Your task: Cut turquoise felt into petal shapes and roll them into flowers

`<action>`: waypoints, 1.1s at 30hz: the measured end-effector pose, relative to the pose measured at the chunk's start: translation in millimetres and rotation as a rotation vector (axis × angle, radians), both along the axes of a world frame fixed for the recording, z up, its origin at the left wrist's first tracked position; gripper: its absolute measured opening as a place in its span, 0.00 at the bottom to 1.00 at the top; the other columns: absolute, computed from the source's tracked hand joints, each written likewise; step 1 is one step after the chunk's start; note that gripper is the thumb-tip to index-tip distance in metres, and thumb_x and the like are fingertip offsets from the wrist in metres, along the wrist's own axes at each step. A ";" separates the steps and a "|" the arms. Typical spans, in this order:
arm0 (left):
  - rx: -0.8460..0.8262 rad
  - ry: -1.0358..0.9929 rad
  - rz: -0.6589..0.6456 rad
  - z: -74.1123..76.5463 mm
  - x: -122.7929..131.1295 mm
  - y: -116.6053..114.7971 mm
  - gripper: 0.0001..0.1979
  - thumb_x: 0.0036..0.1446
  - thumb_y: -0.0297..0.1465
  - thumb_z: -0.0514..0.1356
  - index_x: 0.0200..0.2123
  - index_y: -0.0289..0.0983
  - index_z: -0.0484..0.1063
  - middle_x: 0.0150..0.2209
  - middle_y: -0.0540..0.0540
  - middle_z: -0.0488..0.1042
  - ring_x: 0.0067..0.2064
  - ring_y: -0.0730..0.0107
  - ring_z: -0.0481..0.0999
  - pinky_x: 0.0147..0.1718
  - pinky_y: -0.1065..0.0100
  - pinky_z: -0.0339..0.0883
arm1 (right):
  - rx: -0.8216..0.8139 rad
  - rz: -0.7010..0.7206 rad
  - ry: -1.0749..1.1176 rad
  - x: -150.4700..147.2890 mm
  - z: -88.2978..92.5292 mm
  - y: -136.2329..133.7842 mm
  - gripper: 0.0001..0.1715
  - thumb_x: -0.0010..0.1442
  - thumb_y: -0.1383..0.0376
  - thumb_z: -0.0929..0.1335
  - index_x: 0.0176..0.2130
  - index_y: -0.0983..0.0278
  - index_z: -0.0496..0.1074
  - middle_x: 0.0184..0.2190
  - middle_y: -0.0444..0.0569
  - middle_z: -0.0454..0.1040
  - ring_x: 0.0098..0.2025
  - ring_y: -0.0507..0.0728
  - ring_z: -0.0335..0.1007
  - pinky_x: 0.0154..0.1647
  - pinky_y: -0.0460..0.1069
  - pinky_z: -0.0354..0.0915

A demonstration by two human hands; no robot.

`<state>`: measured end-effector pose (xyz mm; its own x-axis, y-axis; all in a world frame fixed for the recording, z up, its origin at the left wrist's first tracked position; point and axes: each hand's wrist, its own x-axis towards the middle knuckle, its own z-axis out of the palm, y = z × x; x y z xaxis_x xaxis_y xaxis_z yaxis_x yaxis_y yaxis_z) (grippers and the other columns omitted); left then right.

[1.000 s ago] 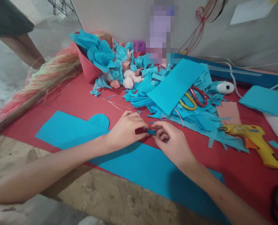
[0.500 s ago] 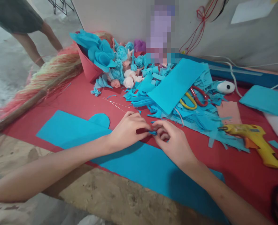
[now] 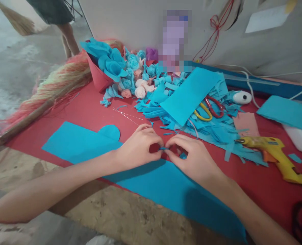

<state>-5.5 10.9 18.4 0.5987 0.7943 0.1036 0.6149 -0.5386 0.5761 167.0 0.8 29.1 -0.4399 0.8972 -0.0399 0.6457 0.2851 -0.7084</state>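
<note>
My left hand point(image 3: 143, 144) and my right hand point(image 3: 191, 154) meet fingertip to fingertip over the red table cover. Thumb and fingers of each are pinched on one small strip of blue paper point(image 3: 163, 148), which shows only as a thin sliver between them. A bit more blue shows under the curled fingers of my right hand. Below both hands lies a long blue paper sheet point(image 3: 151, 183), with a rounded blue piece point(image 3: 110, 132) by its upper edge. Just beyond my hands sits a heap of cut blue paper strips point(image 3: 166, 119).
Scissors point(image 3: 209, 109) with red and yellow handles lie in the heap. A yellow glue gun point(image 3: 275, 153) rests at right, a red cone of blue paper petals point(image 3: 100, 75) at back left beside paper flowers point(image 3: 133, 64). A broom point(image 3: 49, 92) lies along the left edge. A person point(image 3: 61, 23) stands beyond.
My right hand's fingers have closed in, and the blue strip is now pinched between both hands. The person at back left has shifted right, and a second broom has come into view.
</note>
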 end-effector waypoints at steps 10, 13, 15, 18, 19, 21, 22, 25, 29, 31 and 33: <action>-0.053 0.229 -0.002 7.2 -24.1 -15.3 0.08 0.54 0.31 0.56 0.38 0.37 0.69 0.40 0.47 0.73 0.43 0.64 0.69 0.46 0.61 0.51 | -0.159 -0.118 0.039 4.3 -4.1 6.2 0.05 0.49 0.70 0.65 0.23 0.63 0.69 0.18 0.44 0.69 0.20 0.52 0.62 0.20 0.46 0.57; -0.046 0.298 0.015 7.3 -29.5 -20.3 0.08 0.53 0.30 0.58 0.38 0.37 0.69 0.40 0.46 0.73 0.43 0.62 0.68 0.43 0.61 0.51 | -0.188 -0.124 0.039 2.0 -9.5 7.9 0.04 0.48 0.70 0.66 0.23 0.64 0.70 0.18 0.45 0.70 0.20 0.52 0.64 0.19 0.46 0.58; -0.063 0.285 -0.008 7.1 -29.9 -21.1 0.04 0.53 0.29 0.58 0.34 0.37 0.69 0.37 0.48 0.73 0.40 0.64 0.68 0.42 0.62 0.51 | -0.199 -0.118 0.035 1.1 -12.6 8.2 0.04 0.48 0.70 0.66 0.24 0.64 0.70 0.20 0.46 0.71 0.22 0.53 0.65 0.21 0.46 0.59; -0.066 0.231 -0.025 7.3 -28.2 -20.3 0.01 0.53 0.28 0.58 0.30 0.38 0.69 0.34 0.50 0.72 0.38 0.67 0.67 0.41 0.63 0.51 | -0.222 -0.094 0.022 1.9 -16.3 7.4 0.03 0.48 0.70 0.66 0.24 0.64 0.71 0.21 0.47 0.71 0.23 0.53 0.65 0.22 0.47 0.59; -0.066 0.212 -0.022 7.7 -27.6 -20.0 0.01 0.53 0.28 0.58 0.29 0.38 0.69 0.34 0.50 0.72 0.38 0.67 0.66 0.42 0.63 0.51 | -0.234 -0.083 0.017 2.5 -17.2 7.0 0.04 0.48 0.70 0.66 0.24 0.64 0.71 0.21 0.46 0.71 0.23 0.53 0.65 0.22 0.47 0.59; -0.078 0.181 -0.011 8.4 -26.7 -19.6 0.02 0.53 0.28 0.57 0.30 0.38 0.69 0.34 0.51 0.72 0.38 0.68 0.67 0.42 0.64 0.51 | -0.257 -0.065 0.001 3.7 -18.3 6.5 0.04 0.48 0.70 0.66 0.24 0.64 0.71 0.20 0.45 0.70 0.22 0.52 0.63 0.22 0.46 0.58; -0.086 0.171 -0.003 8.6 -26.3 -19.4 0.02 0.53 0.29 0.57 0.29 0.38 0.69 0.33 0.51 0.72 0.37 0.68 0.67 0.42 0.64 0.51 | -0.265 -0.061 -0.008 4.2 -18.3 6.4 0.04 0.48 0.69 0.66 0.24 0.64 0.71 0.19 0.45 0.69 0.22 0.52 0.63 0.22 0.46 0.57; -0.088 0.156 0.030 6.7 -25.6 -18.3 0.04 0.54 0.30 0.57 0.29 0.37 0.69 0.33 0.51 0.73 0.38 0.68 0.68 0.41 0.65 0.52 | -0.276 -0.062 -0.039 5.1 -16.9 6.8 0.04 0.48 0.69 0.66 0.24 0.65 0.71 0.20 0.46 0.70 0.23 0.52 0.63 0.23 0.46 0.57; -0.048 0.161 0.059 -1.2 -24.1 -16.7 0.04 0.55 0.30 0.56 0.32 0.36 0.69 0.34 0.50 0.73 0.40 0.67 0.68 0.41 0.64 0.54 | -0.288 -0.055 -0.061 5.4 -13.2 6.8 0.05 0.49 0.69 0.66 0.25 0.65 0.72 0.21 0.46 0.70 0.24 0.52 0.64 0.23 0.46 0.57; -0.024 0.162 0.056 -5.0 -23.0 -16.6 0.04 0.55 0.29 0.56 0.33 0.36 0.68 0.35 0.49 0.73 0.41 0.67 0.68 0.41 0.64 0.54 | -0.293 -0.049 -0.063 5.4 -11.7 6.4 0.05 0.49 0.69 0.66 0.26 0.66 0.72 0.21 0.46 0.70 0.24 0.52 0.64 0.24 0.46 0.57; -0.008 0.156 0.047 -7.5 -21.8 -16.9 0.04 0.55 0.29 0.56 0.34 0.36 0.68 0.36 0.49 0.73 0.41 0.67 0.68 0.42 0.64 0.54 | -0.299 -0.043 -0.059 5.7 -10.6 6.1 0.05 0.49 0.69 0.66 0.26 0.66 0.72 0.21 0.46 0.70 0.24 0.52 0.64 0.24 0.46 0.57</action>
